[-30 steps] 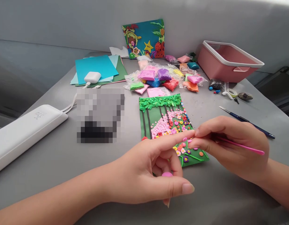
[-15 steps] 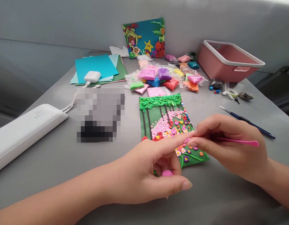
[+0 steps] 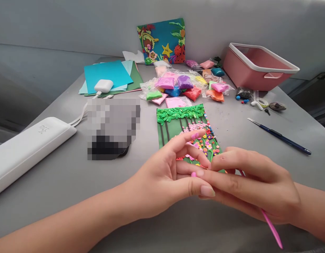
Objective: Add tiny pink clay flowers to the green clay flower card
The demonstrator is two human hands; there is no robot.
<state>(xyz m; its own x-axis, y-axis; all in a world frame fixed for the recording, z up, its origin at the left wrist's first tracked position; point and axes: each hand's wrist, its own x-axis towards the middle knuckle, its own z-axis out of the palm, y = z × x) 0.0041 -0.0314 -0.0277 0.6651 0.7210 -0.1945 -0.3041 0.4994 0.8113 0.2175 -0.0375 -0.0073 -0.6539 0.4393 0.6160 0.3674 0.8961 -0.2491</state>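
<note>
My left hand [image 3: 162, 182] is turned palm inward with its fingers curled. A small lump of pink clay [image 3: 194, 174] shows between its thumb and fingers, mostly hidden. Small pink clay bits [image 3: 194, 136] stick to its index finger. My right hand [image 3: 259, 182] reaches in from the right, its fingertips at the lump. A thin pink modelling tool [image 3: 272, 228] is tucked in this hand, its flat end pointing down toward me. Beneath the hands lies a green card picture [image 3: 171, 133] with clay leaves, dark trunks and many small flowers, partly covered.
Bagged coloured clay [image 3: 178, 82] is heaped behind the picture. A pink basket [image 3: 253, 72] stands back right, a craft knife [image 3: 279, 135] nearer. Left are coloured sheets [image 3: 107, 75], a white earbud case [image 3: 104, 85], a white power bank [image 3: 33, 147] and a pixelated object [image 3: 113, 128]. A sea-scene picture [image 3: 162, 42] leans behind.
My right hand has moved from my left index fingertip down to the clay in my left hand. Pink bits now show on that finger. The pink tool has swung downward.
</note>
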